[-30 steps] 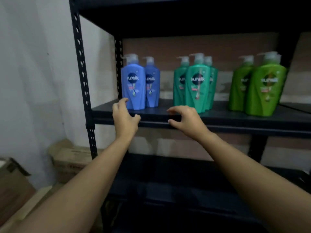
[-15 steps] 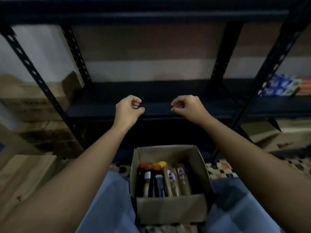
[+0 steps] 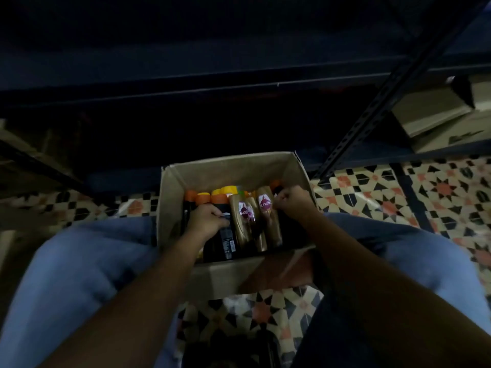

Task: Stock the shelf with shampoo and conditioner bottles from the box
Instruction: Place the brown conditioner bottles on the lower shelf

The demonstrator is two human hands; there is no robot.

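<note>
An open cardboard box (image 3: 228,163) stands on the tiled floor between my knees. Several bottles lie packed in it: black ones with orange caps (image 3: 225,240) on the left, yellow-capped ones behind, and two gold Sunsilk bottles (image 3: 268,216) in the middle. My left hand (image 3: 207,219) is inside the box, its fingers curled round the top of a black bottle. On the right side of the box my right hand (image 3: 292,203) has its fingers curled on a dark bottle next to the gold ones; most of that bottle is hidden. The dark shelf (image 3: 239,83) runs across above the box.
A perforated black shelf post (image 3: 372,112) slants down to the floor right of the box. Cardboard boxes (image 3: 435,120) sit on the low shelf at the right, and others stand dim at the left (image 3: 24,155). Patterned tiles (image 3: 398,197) surround the box.
My view dropped from the stocked upper shelf to the box on the floor. Both hands came down from the shelf edge into the box and closed on bottles.
</note>
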